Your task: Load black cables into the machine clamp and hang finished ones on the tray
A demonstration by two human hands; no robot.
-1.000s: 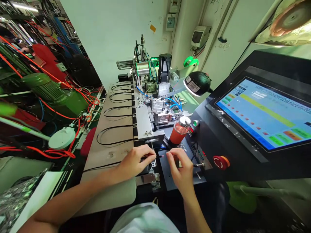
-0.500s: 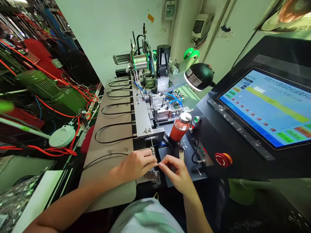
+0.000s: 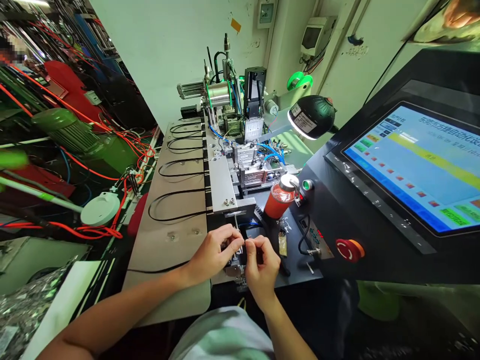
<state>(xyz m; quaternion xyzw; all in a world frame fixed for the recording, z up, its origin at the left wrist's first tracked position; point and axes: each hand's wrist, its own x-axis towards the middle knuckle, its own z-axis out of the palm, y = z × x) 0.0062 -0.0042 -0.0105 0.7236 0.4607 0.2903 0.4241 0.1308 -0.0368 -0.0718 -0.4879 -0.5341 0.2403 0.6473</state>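
Observation:
My left hand (image 3: 216, 250) is closed in a pinch above the near end of the machine's metal track. Opposite it, my right hand (image 3: 262, 265) also pinches, with the fingertips of both hands almost meeting. Whatever lies between them is too small or too hidden to name. A black cable (image 3: 157, 270) runs across the beige plate (image 3: 178, 250) and disappears beneath my left wrist. Farther along, several looped black cables (image 3: 165, 203) have their ends set in the track (image 3: 221, 187). Below my fingers sits a small metal fixture (image 3: 236, 271), partly covered by my hands.
An orange-red bottle with a metal lid (image 3: 279, 197) stands right of the track. Behind it a black lamp (image 3: 312, 117) shines on the machine. A touchscreen panel (image 3: 416, 160) and a red stop button (image 3: 349, 250) are on the right. A wire spool (image 3: 218, 94) sits at the back.
My right hand has turned more upright and shifted left. My left hand has risen slightly, its fingers more curled. The nearest black cable now lies lower and straighter across the plate.

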